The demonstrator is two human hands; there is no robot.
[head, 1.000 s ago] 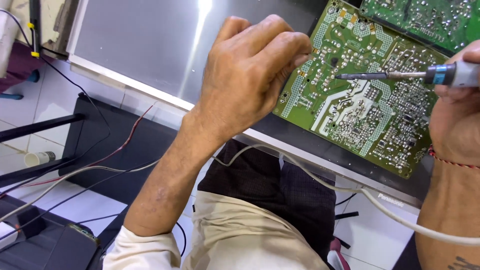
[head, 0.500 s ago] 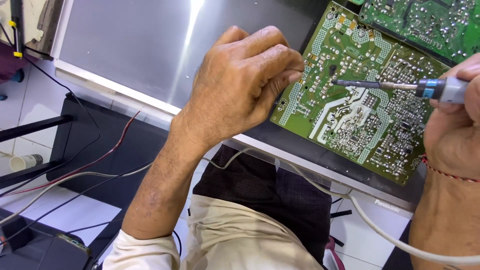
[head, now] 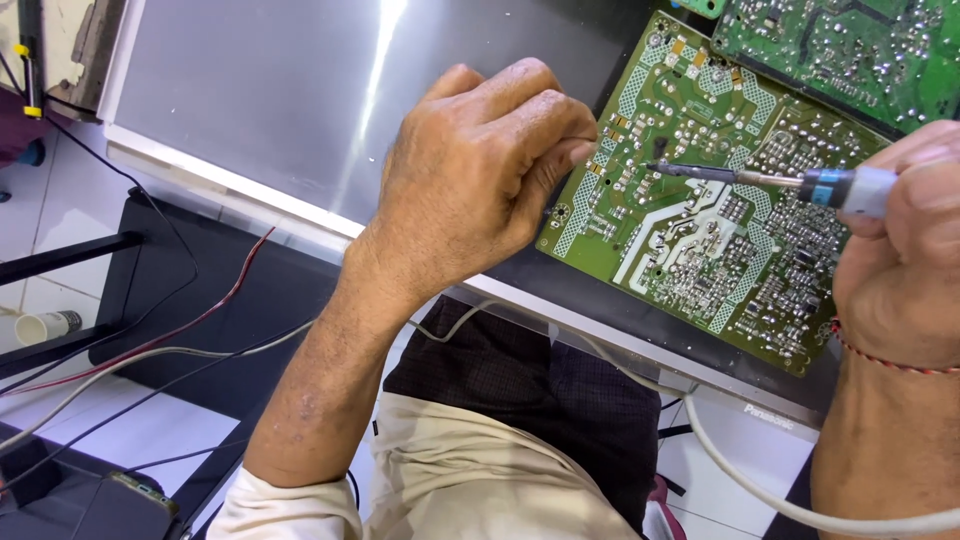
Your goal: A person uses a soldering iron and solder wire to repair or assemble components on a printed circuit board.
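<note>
— Two hands in my view; starting at the left, red and grey wires (head: pixel 150 345) trail over a dark stand, and a grey metal panel (head: pixel 300 100) lies above them.

— And your left hand?

— My left hand (head: pixel 480 180) is curled into a loose fist, its grip pressed together at the left edge of the green circuit board (head: pixel 700 220); whether it pinches anything, I cannot tell.

— Where is the board?

— It lies tilted on the panel, solder side up, with a second green board (head: pixel 830 50) above it.

— Right side?

— My right hand (head: pixel 905 240) is clamped around a soldering iron (head: pixel 790 182), its tip resting on the board's middle. A white cable (head: pixel 740 470) runs below.
</note>
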